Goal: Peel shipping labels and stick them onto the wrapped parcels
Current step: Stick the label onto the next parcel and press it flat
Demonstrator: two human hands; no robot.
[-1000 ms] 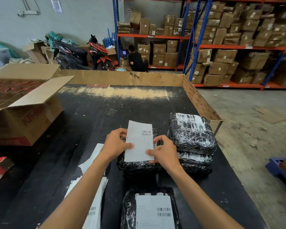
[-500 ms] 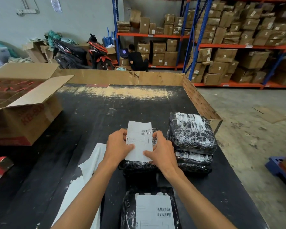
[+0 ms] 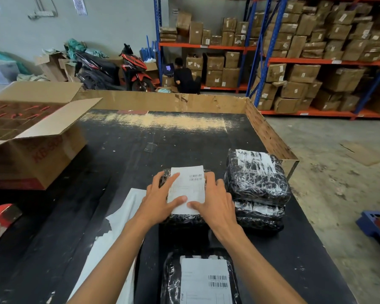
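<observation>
A white shipping label (image 3: pixel 188 187) lies flat on top of a black wrapped parcel (image 3: pixel 180 219) in the middle of the black table. My left hand (image 3: pixel 160 199) presses its left side with straight spread fingers. My right hand (image 3: pixel 215 201) presses its right side and lower edge the same way. Most of that parcel is hidden under the label and my hands. A second black parcel (image 3: pixel 173 279) with a label (image 3: pixel 205 281) stuck on it sits nearest me. To the right stands a stack of wrapped parcels (image 3: pixel 257 185).
White backing sheets (image 3: pixel 116 235) lie on the table left of my arms. An open cardboard box (image 3: pixel 29 137) stands at the left. A low cardboard wall (image 3: pixel 270 134) borders the table's far and right sides. Shelves of boxes (image 3: pixel 305 51), a motorbike and a crouching person are behind.
The label went from being held up between my fingers to lying flat on the parcel. Both hands have opened and now press it down.
</observation>
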